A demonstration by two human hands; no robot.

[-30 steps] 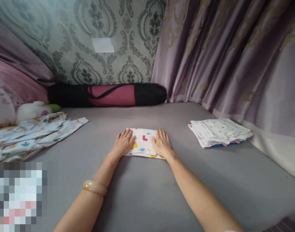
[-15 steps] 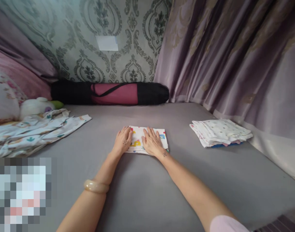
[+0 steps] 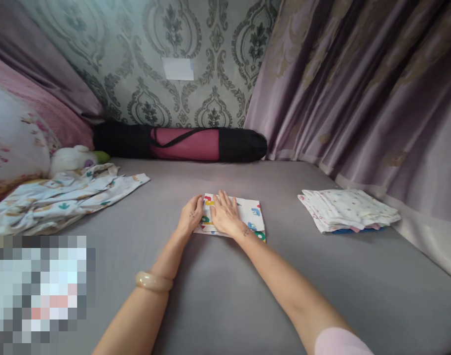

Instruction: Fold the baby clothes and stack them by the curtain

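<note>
A folded white cloth (image 3: 252,209) with a colourful print lies on the grey bed sheet straight ahead. Its exact kind of garment or fabric piece cannot be told. On top of it my right hand (image 3: 225,214) lies flat with fingers spread, pressing left of its middle. At the left edge my left hand (image 3: 190,216) is turned partly on its side, fingers together and curled against the cloth's edge. Its thumb and the fingertips' underside are partly hidden. A green patch of print shows at the cloth's lower right corner.
To the right sits a stack of folded white clothes (image 3: 351,209). Crumpled printed clothing (image 3: 70,195) lies at left, beside a white plush toy (image 3: 72,159) and a floral pillow (image 3: 16,128). A long black-and-red bag (image 3: 184,143) lies along the wall. Curtains (image 3: 344,88) hang at right.
My left hand has gone from lying flatter to curling at the cloth's left edge. My right hand has shifted left across the cloth. The view has turned slightly left.
</note>
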